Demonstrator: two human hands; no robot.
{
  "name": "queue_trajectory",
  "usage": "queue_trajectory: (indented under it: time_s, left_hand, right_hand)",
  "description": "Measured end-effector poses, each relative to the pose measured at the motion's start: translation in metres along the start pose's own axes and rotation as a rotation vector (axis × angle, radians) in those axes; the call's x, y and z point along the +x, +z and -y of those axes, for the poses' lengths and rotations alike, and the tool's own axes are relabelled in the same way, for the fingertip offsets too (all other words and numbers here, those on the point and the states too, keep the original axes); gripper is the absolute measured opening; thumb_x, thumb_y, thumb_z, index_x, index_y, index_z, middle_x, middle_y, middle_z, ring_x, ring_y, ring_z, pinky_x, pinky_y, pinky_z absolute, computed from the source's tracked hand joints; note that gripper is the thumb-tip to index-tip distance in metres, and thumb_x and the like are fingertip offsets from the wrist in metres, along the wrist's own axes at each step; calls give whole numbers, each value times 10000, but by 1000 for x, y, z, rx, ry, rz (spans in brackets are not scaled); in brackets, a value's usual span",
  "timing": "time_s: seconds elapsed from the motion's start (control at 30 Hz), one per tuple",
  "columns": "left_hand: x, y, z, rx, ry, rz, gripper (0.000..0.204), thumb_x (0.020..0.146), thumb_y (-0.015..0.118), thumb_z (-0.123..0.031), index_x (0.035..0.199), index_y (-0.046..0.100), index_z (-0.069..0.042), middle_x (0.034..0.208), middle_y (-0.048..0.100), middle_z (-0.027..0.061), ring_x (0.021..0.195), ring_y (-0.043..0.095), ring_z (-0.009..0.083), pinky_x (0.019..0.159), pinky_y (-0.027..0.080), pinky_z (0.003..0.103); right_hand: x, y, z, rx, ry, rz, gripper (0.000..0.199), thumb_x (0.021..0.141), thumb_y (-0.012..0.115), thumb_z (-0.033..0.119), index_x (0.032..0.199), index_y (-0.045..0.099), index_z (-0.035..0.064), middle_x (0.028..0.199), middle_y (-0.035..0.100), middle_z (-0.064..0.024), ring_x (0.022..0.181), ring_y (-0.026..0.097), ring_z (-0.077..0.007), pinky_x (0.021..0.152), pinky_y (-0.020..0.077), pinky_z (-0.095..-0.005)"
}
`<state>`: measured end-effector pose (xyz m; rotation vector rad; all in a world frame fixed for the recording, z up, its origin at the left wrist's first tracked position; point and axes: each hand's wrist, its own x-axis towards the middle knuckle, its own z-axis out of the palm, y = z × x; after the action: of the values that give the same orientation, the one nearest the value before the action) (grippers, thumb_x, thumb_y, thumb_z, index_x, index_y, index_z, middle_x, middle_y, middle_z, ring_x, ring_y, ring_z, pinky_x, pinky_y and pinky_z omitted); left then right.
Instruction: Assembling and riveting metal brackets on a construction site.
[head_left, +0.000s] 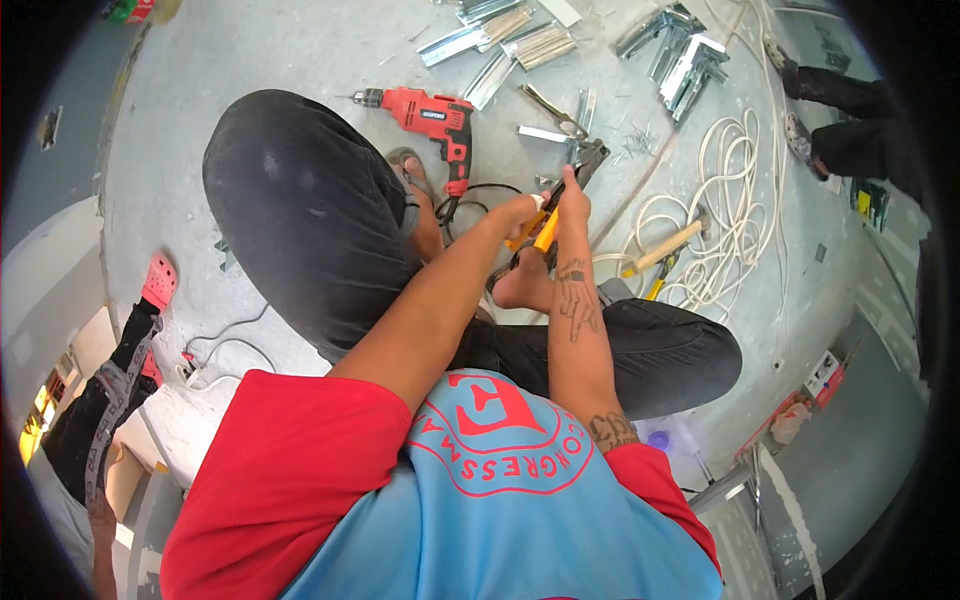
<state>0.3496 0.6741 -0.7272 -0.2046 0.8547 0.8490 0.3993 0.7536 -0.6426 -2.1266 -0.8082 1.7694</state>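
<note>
Both my hands are closed on a plier-like hand tool [548,232] with yellow handles and a dark metal head. My left hand [527,208] wraps the left handle, a pale wrapping on one finger. Around the other side closes my right hand [573,203], its thumb stretched along the tool toward the head. The jaws are at a small bent metal piece [574,150]; whether they bite it I cannot tell. Just beyond lies a pair of metal locking pliers [552,110]. A red and black corded drill [430,115] rests on the floor to the left, its bit pointing left.
Cut metal strips [490,45] and brackets [685,65] lie in piles ahead. White cable [735,165] coils at the right, near a wooden-handled hammer [665,248]. A person in dark trousers [850,130] stands far right; another in pink clogs [160,280] is at the left.
</note>
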Motion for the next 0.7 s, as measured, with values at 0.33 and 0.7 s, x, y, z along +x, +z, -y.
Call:
queue_trajectory:
  time_s: [0.33,0.7]
  left_hand:
    - [-23,2,-9,-184,23,196,303,973,509,-370,970,622,-89,887,674,74,744,641,225,697,539,391]
    - [-30,17,-16,-202,-77,64,515,981,487,-520,856,486,-20,703,548,126,633,618,316,593,545,380]
  right_hand:
    - [-17,26,1,-819,-291,-310,730,901,531,605,877,708,-102,961,699,-279,880,694,-374,837,512,-439]
    - [-32,-51,80,-14,67,231,743,743,683,709,933,658,-9,800,668,-148,729,672,-263,696,556,-457]
